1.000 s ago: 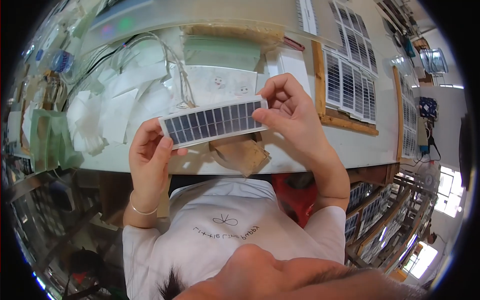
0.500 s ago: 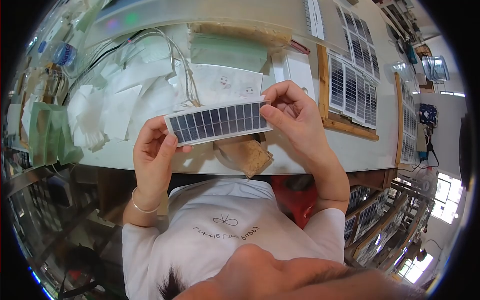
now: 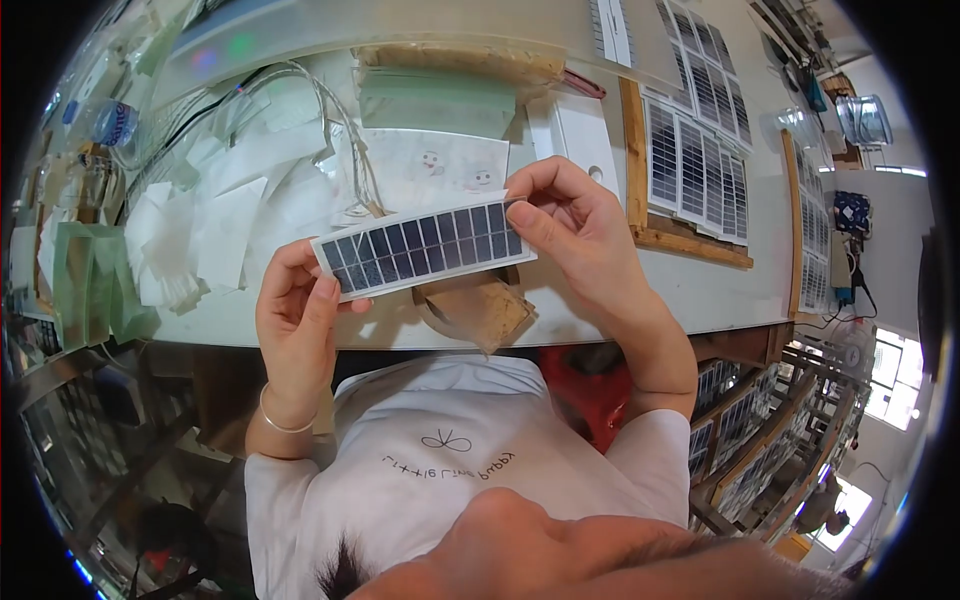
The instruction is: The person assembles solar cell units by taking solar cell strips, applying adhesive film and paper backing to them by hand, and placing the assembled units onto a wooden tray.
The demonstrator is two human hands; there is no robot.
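A small solar panel (image 3: pixel 420 245) with a white border and dark cells is held above the table's front part, its right end slightly higher in view. My left hand (image 3: pixel 300 315) grips its left end, thumb on the face and fingers behind. At the right end, my right hand (image 3: pixel 570 225) pinches the panel's corner between thumb and curled fingers. Below the panel lies a brown block (image 3: pixel 482 312) at the table edge, partly hidden by it. Behind the panel is a white sheet (image 3: pixel 440 160) with small cartoon faces.
White sheets (image 3: pixel 240 215) and cables (image 3: pixel 350 150) cover the table's left. Green sheets (image 3: pixel 437 103) lie at the back. Several solar panels (image 3: pixel 697 175) rest by a wooden frame (image 3: pixel 690 248) on the right. A plastic bottle (image 3: pixel 112 122) is far left.
The view has shifted slightly, so table and hands appear a little further left than half a second ago. Both hands keep their hold on the panel.
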